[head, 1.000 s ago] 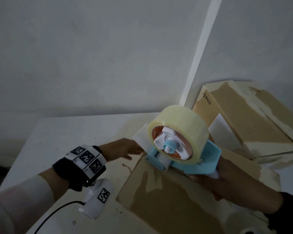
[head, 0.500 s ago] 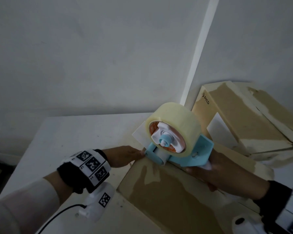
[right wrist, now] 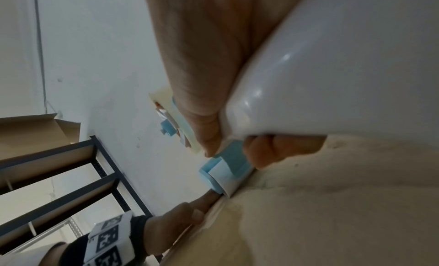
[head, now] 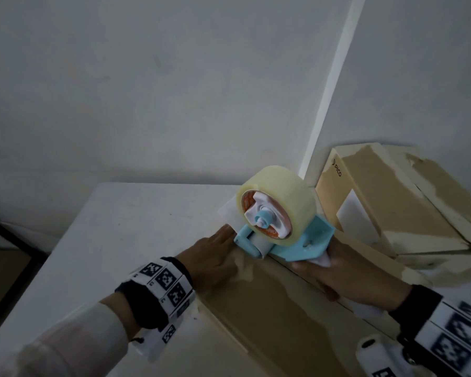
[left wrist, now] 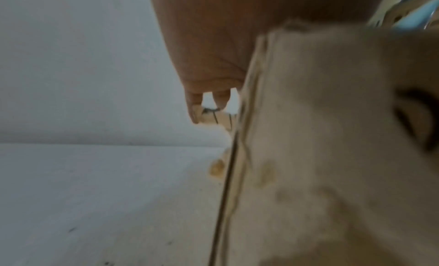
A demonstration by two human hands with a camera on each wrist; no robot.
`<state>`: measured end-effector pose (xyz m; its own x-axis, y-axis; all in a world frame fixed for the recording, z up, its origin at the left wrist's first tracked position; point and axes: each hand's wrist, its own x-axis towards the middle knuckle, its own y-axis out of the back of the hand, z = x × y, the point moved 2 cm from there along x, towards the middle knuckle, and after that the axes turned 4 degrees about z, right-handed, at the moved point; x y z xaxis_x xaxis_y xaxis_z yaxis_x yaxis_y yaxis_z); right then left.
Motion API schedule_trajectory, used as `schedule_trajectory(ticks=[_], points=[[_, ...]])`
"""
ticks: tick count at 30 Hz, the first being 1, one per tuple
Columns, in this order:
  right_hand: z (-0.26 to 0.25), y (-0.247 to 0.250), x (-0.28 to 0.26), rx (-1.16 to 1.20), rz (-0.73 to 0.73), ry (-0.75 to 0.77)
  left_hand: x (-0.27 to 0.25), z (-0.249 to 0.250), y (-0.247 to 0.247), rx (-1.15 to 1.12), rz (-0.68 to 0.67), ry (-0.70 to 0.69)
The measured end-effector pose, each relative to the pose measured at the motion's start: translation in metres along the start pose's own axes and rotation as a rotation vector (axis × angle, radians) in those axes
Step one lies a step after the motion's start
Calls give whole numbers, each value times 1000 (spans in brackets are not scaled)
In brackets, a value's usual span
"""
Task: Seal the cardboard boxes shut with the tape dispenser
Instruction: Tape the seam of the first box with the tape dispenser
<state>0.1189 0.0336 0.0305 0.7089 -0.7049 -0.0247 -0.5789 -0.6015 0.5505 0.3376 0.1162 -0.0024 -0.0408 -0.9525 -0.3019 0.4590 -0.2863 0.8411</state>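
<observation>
**Tape dispenser set at the box's far edge**

A blue tape dispenser [head: 297,240] carrying a roll of clear tape [head: 280,191] sits with its front roller on the top of a cardboard box [head: 278,322], close to the far corner. The right hand [head: 348,270] grips its white handle from behind, fingers curled under. The left hand [head: 215,257] lies flat along the box's left edge, fingertips just beside the roller; a band of black-and-white markers wraps that wrist. The box rests on a white table [head: 125,227]. Behind it, against the wall, more cardboard boxes [head: 392,202] lean tilted, one printed "PICO".
</observation>
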Motion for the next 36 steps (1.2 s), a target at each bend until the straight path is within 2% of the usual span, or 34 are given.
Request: schedule_trajectory(ticks=[3,7,12,17,22,25,29,34,36], points=[[1,-1,0,-11,-4,37,-2,7,-4,184,60,-59],[6,0,0,-16,-63,5,-5,11,0,169,68,5],[9,1,0,-57,5,96,-7,14,1,231,52,61],[17,9,-15,-84,35,127,-8,17,1,267,52,128],[29,17,-28,-35,-4,-1,-8,19,-1,285,63,183],[27,20,-30,-39,-47,-22,-8,23,3,329,64,201],[34,28,-43,-56,12,-61,-8,27,5,359,64,179],[27,31,-49,11,-47,-68,-1,22,-11,501,74,92],[24,32,-50,22,-60,-60,-1,33,-25,479,108,47]])
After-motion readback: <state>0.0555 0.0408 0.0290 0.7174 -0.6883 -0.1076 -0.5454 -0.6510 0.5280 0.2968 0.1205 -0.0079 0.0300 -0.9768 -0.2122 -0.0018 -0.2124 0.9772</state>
